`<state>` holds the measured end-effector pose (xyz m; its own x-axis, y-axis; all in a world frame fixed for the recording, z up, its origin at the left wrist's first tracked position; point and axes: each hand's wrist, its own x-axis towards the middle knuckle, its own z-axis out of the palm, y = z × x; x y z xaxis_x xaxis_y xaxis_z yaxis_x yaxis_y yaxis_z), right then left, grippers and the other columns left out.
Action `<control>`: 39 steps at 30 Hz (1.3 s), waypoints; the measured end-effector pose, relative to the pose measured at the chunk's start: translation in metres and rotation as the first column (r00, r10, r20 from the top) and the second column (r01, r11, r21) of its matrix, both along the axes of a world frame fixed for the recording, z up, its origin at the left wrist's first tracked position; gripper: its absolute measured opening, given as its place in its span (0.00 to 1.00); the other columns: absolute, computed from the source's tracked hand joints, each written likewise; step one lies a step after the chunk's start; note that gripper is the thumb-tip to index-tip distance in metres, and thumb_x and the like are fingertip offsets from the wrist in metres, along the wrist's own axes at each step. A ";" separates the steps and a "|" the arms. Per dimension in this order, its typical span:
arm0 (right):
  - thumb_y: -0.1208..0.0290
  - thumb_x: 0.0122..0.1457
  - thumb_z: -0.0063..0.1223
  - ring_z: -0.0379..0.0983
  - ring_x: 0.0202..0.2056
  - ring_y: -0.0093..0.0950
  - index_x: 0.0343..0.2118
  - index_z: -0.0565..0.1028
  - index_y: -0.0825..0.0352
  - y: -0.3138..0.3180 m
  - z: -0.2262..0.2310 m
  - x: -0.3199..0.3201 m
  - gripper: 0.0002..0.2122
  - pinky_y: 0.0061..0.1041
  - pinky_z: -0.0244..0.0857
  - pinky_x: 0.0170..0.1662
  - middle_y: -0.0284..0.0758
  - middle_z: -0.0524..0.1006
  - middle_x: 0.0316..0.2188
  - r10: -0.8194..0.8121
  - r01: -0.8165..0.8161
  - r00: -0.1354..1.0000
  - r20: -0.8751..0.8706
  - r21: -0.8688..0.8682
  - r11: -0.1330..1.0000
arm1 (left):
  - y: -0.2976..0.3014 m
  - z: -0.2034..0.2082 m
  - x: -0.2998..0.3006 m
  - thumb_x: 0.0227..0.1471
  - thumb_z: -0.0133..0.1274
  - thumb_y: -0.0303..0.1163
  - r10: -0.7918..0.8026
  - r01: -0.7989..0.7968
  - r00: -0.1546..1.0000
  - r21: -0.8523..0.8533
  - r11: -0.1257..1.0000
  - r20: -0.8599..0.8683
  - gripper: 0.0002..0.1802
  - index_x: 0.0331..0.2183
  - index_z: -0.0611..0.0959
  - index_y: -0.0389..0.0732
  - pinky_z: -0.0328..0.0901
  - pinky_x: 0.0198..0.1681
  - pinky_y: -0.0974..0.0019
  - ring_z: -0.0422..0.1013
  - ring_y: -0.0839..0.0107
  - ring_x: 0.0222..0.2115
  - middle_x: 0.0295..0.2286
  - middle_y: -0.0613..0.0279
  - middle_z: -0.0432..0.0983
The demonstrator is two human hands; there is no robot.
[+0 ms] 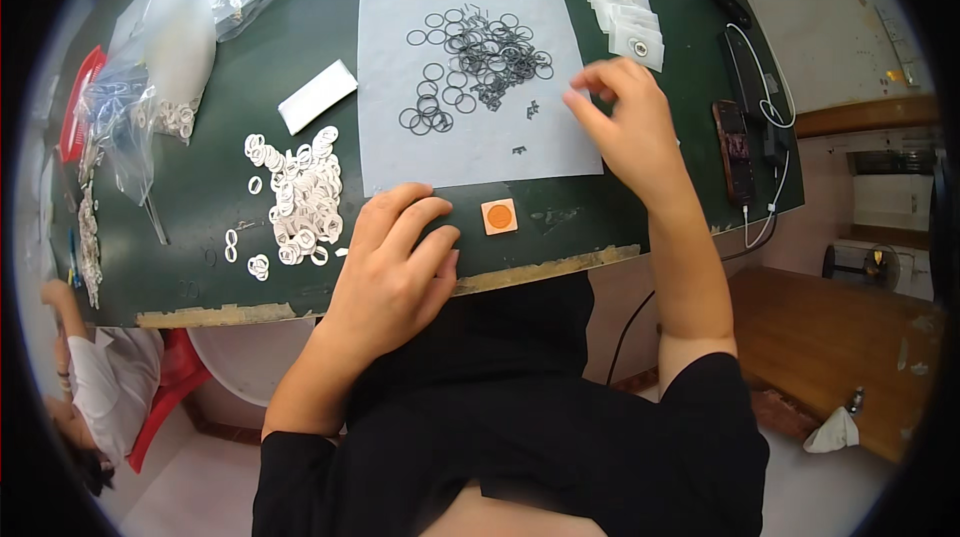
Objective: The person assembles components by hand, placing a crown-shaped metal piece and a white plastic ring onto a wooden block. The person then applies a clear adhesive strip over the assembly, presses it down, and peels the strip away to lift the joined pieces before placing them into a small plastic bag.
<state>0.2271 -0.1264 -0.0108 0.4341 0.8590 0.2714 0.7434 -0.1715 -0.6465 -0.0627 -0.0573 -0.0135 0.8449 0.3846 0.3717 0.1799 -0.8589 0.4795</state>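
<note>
Paper (470, 157): right grip (632, 117) over right edge, can't tell closure; left grip (392, 262) loosely spread by lower edge; bare table (692, 102) rightward.

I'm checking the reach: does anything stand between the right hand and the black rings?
Nothing visible does: between the right hand and the pile of black rings there is only white paper; a few small black pieces lie slightly nearer the person.
</note>
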 end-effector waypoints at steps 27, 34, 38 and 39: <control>0.78 0.58 0.59 0.67 0.36 0.39 0.31 0.73 0.70 -0.034 -0.005 -0.093 0.04 0.34 0.63 0.41 0.38 0.70 0.31 0.224 -0.218 0.974 0.034 -0.131 0.967 | 0.099 -0.015 0.116 0.48 0.61 0.26 -0.133 0.107 0.971 -0.138 0.985 -0.196 0.06 0.29 0.81 0.36 0.66 0.43 0.56 0.70 0.56 0.37 0.29 0.55 0.75; 0.80 0.56 0.59 0.67 0.36 0.40 0.31 0.73 0.69 -0.034 -0.012 -0.098 0.05 0.36 0.64 0.42 0.39 0.72 0.31 0.202 -0.197 0.979 0.038 -0.110 0.974 | 0.070 0.011 0.078 0.55 0.56 0.25 -0.046 0.036 0.999 -0.410 0.912 -0.015 0.05 0.35 0.79 0.35 0.66 0.36 0.66 0.70 0.67 0.30 0.26 0.59 0.74; 0.79 0.58 0.59 0.70 0.34 0.34 0.33 0.74 0.70 -0.035 -0.011 -0.100 0.04 0.31 0.66 0.39 0.37 0.73 0.29 0.161 -0.162 0.987 -0.017 -0.096 0.982 | 0.052 0.013 0.050 0.58 0.55 0.25 0.072 -0.057 0.997 -0.520 0.852 0.008 0.06 0.38 0.81 0.35 0.66 0.36 0.70 0.71 0.75 0.29 0.27 0.63 0.77; 0.79 0.58 0.59 0.71 0.34 0.33 0.34 0.74 0.70 -0.036 -0.011 -0.100 0.04 0.31 0.66 0.38 0.37 0.73 0.29 0.164 -0.163 0.987 -0.004 -0.078 0.983 | 0.048 0.011 0.043 0.58 0.56 0.25 0.109 -0.070 0.994 -0.577 0.814 0.032 0.08 0.40 0.82 0.34 0.67 0.36 0.71 0.72 0.76 0.30 0.28 0.64 0.78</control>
<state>0.1268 -0.1620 -0.0221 0.2855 0.9369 0.2018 0.7671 -0.0972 -0.6341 -0.0201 -0.0091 -0.0026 0.7795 0.6169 0.1088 0.1966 -0.4058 0.8926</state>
